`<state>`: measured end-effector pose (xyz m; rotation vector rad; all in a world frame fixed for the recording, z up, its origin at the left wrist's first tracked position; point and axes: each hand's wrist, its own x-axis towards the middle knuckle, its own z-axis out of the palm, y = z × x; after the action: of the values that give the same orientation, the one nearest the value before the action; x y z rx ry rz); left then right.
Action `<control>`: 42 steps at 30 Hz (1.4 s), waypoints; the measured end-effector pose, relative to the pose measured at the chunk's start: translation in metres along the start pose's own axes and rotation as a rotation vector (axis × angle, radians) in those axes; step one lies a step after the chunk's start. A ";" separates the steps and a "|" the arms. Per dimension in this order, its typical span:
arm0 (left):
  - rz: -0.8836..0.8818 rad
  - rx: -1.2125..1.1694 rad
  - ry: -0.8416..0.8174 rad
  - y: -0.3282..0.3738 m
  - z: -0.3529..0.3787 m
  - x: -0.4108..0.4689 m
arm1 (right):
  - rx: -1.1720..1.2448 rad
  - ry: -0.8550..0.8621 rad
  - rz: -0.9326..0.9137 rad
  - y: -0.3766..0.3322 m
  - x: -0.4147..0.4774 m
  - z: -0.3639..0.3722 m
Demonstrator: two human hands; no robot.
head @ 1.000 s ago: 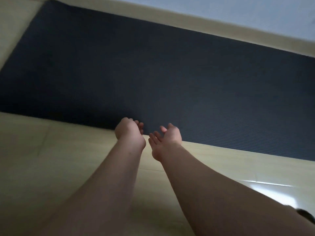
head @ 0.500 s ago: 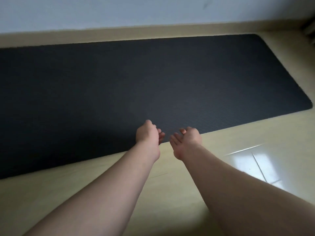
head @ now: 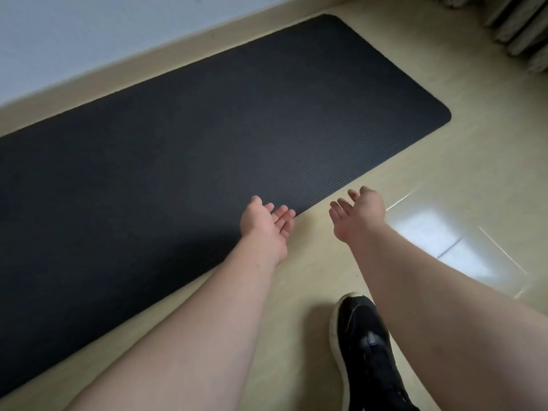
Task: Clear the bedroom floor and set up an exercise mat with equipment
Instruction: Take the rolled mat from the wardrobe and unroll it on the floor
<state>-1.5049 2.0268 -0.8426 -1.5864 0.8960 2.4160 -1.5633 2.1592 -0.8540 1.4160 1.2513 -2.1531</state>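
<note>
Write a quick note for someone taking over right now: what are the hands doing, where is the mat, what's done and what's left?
Hands: the left hand is open, palm up, at the mat's near edge, with no grip on anything. The right hand is open and empty over the floor.
Things: the mat lies unrolled and flat along the wall. A shoe stands on the floor beside it.
Done: the mat is laid out.
Left: no equipment is in view, so bring it and set it at the mat.
</note>
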 end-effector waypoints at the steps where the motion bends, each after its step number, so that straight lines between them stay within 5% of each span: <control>1: -0.003 0.002 -0.016 -0.008 0.009 0.007 | 0.001 -0.003 -0.005 -0.010 0.012 -0.006; 18: -0.120 -0.007 -0.111 -0.074 0.129 0.083 | -0.124 0.029 -0.064 -0.080 0.106 -0.008; 25: -0.107 -0.093 -0.067 -0.074 0.134 0.088 | -0.120 -0.102 -0.065 -0.084 0.108 0.009; 42: -0.101 -0.063 -0.085 -0.063 0.129 0.091 | -0.217 -0.070 -0.119 -0.073 0.097 0.033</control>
<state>-1.6236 2.1271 -0.9117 -1.4975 0.7147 2.4426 -1.6761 2.1973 -0.8942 1.1962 1.5245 -2.0471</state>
